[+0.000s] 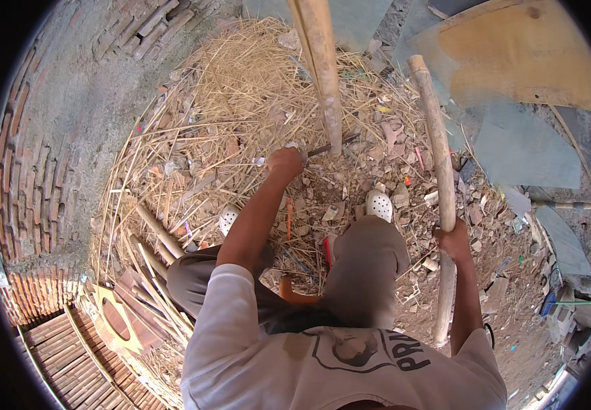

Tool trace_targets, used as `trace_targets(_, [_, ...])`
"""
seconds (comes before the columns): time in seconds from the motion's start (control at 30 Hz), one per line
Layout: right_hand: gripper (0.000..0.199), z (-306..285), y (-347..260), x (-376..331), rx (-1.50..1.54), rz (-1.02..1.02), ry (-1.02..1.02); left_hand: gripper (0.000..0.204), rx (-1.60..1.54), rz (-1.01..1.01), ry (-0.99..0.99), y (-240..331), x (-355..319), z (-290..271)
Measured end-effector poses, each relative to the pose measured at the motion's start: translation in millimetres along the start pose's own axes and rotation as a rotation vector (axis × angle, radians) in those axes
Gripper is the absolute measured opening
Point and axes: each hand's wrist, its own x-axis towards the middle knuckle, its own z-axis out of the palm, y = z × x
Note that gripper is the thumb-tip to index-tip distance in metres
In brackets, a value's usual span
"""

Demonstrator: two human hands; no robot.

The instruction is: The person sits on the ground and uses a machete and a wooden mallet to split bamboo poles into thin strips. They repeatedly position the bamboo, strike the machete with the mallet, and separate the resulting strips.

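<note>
The bamboo pole (324,75) stands upright in straw-covered rubble (241,116); the left hand (286,162), fingers clenched on a dark metal tool (326,147), works at its base. The right hand (454,239) grips a wooden stick (435,143). I judge the digging step continues; next needs firm, aimed strokes

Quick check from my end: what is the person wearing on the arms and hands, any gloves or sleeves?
Both forearms are bare. The left hand and the right hand wear no gloves, and no watch or band shows. Short sleeves of a pale grey T-shirt with a dark printed emblem cover only the upper arms.
</note>
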Motion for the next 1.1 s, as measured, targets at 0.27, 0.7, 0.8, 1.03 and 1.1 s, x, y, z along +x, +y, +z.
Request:
trace_targets(0.27, [0.035, -104.5, -156.5, -164.9, 0.267, -0.187, 0.317, 0.033, -0.052, -0.057, -0.08, 10.5, -15.4, -26.0])
trace_targets(0.7, [0.042, 78.3, -153.5, -156.8, 0.337, -0.085, -0.481, 0.027, -0.076, 0.077, -0.018, 5.1, 3.6, 26.2])
trace_targets(0.8, [0.05, 118.7, -101.6, -136.0, 0.431, 0.019, -0.501, 0.027, -0.119, 0.034, 0.027, -3.9, 8.0, 30.7])
trace_targets(1.03, [0.041, 137.5, -61.5, -128.3, 0.455, 0.388, -0.537, 0.024, -0.068, 0.101, 0.027, -2.8, -5.4, 27.7])
trace_targets(1.1, [0.03, 140.7, -70.9, -121.9, 0.27, 0.336, -0.548, 0.025, -0.089, 0.077, 0.041, -9.2, -0.1, 34.1])
